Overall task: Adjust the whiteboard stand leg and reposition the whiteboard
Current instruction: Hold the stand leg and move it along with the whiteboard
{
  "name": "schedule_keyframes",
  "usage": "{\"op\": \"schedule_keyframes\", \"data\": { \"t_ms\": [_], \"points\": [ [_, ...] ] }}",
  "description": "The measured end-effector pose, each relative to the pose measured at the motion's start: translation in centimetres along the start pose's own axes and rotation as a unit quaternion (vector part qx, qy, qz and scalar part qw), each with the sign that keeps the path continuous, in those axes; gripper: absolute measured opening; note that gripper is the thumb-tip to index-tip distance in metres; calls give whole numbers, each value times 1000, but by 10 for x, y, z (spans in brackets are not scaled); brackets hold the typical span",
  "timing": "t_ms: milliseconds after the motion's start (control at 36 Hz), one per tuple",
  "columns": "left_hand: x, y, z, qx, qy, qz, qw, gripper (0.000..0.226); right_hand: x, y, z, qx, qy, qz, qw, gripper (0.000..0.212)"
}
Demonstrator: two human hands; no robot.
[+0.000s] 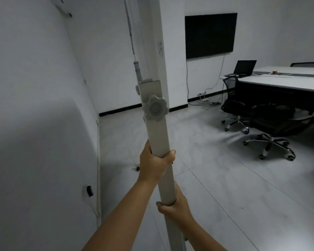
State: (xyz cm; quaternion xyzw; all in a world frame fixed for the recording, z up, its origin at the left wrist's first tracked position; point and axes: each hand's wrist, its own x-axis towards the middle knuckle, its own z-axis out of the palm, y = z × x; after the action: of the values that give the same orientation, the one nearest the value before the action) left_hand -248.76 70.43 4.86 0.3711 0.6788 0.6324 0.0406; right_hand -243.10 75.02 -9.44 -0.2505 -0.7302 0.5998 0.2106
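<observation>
A pale grey whiteboard stand leg (157, 134) rises nearly upright through the middle of the view. A star-shaped grey knob (155, 110) sits on its outer sleeve, above my hands. My left hand (153, 164) wraps the sleeve just below the knob. My right hand (173, 205) grips the sleeve's lower end, where a thinner inner post continues downward. The whiteboard (34, 142) fills the left side, seen at a steep angle, its edge (98, 160) running down beside the leg.
A dark screen (210, 35) hangs on the far wall. A long white table (279, 82) with a laptop (244, 67) stands at the right, with black wheeled chairs (272, 127) in front. Cables and a power strip (205, 100) lie by the wall. Grey tiled floor lies between.
</observation>
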Motion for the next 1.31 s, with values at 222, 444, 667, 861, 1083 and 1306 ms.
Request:
{"op": "schedule_keyframes", "data": {
  "t_ms": [222,444,667,861,1083,1306],
  "points": [
    [113,-58,-8,2,2,9,1000,38,125,-1,26,42,12,3,999,101],
    [233,-109,-15,-20,4,-14,1000,34,263,1,50,51,4,-12,999,103],
    [367,-149,-23,-53,80,-14,995,35,404,0,70,47,9,-11,999,106],
    [494,-193,-21,-46,108,8,993,36,523,-4,85,52,20,-3,998,102],
    [629,-259,-30,-39,95,11,995,23,661,-18,110,28,57,30,998,89],
    [746,-317,-34,-35,85,24,996,24,781,-31,131,76,91,65,991,78]
  ]
}}
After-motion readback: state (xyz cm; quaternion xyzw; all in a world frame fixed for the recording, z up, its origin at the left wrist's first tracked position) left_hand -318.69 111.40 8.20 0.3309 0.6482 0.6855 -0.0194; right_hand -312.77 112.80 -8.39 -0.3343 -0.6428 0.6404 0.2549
